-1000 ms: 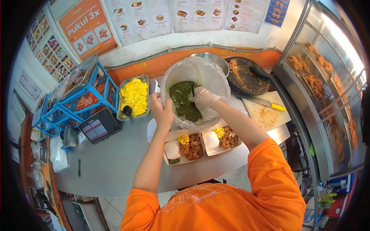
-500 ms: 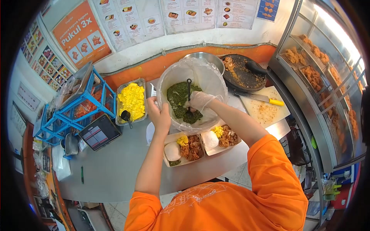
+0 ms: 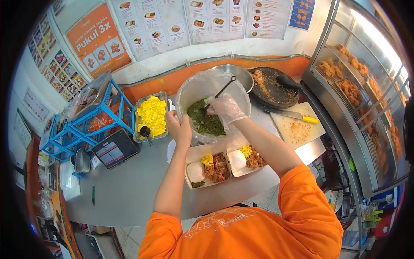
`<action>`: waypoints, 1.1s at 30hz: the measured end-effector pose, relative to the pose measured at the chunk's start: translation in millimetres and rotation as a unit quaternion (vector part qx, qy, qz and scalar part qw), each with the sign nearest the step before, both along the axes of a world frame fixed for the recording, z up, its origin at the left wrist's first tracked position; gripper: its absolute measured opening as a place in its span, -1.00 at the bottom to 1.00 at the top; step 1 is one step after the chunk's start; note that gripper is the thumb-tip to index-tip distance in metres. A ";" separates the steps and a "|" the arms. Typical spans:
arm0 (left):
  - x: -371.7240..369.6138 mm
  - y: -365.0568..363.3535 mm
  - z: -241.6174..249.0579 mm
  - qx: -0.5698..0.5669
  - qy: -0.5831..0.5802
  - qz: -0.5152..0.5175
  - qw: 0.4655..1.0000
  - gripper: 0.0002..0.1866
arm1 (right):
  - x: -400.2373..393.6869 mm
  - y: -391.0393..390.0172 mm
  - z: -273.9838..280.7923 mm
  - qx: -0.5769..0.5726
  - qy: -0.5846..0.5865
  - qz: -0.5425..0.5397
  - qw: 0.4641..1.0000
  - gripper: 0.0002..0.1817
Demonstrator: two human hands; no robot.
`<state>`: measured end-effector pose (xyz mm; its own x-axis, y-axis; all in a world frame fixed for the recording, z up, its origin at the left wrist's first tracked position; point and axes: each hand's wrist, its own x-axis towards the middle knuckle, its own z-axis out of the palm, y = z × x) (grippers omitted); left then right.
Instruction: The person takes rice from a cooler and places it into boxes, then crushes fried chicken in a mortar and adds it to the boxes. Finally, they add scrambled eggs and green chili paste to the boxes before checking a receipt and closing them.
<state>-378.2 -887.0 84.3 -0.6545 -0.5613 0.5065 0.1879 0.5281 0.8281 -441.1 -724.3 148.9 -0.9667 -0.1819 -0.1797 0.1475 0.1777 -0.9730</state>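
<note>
A large bowl lined with clear plastic (image 3: 189,90) holds chopped green leaves (image 3: 211,123). My right hand (image 3: 226,108), in a clear plastic glove, is closed round a black spoon (image 3: 223,88) inside the bowl. The spoon leans, handle end up and to the right; its lower end is hidden by the hand and leaves. My bare left hand (image 3: 179,129) grips the bowl's left rim. Nearer me stand two paper food boxes, the left one (image 3: 200,184) and the right one (image 3: 242,173), with white rice, yellow egg and fried chicken. Some greens lie in the left box.
A tray of yellow scrambled egg (image 3: 151,113) with a black scoop (image 3: 145,131) stands left. Nearby are a tablet (image 3: 114,149) and blue rack (image 3: 92,125). Right are a stone mortar (image 3: 274,97), a knife (image 3: 293,114) on a cutting board (image 3: 304,129), and a glass chicken display (image 3: 358,99).
My right hand has moved up slightly, and the spoon has gone from upright to leaning right. My left hand stays at the bowl's rim. The view has shifted a little.
</note>
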 end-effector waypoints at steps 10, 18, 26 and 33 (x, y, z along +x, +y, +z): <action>-46.8 -50.2 -30.4 0.037 -0.143 0.111 0.983 -0.59 | 26.6 72.2 49.5 0.056 0.220 -0.001 0.974 -0.74; -53.9 -67.7 -35.0 0.131 -0.232 0.033 0.963 -0.32 | 103.5 132.5 -40.4 -0.041 -0.079 -0.153 0.984 -0.72; 21.9 -52.9 2.4 0.117 0.016 0.151 0.981 -0.37 | 200.5 124.3 -113.8 0.242 0.004 -0.053 0.969 -0.81; 72.8 -67.8 -11.0 0.148 0.047 0.159 0.975 -0.46 | 241.4 117.1 -114.7 0.347 0.352 0.138 0.858 -0.47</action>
<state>-305.4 -954.9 73.3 -0.3813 -0.8591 0.3414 0.1365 0.3130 0.9399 -199.7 -607.2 34.1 -0.8177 -0.5062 0.2741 -0.5743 0.6845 -0.4491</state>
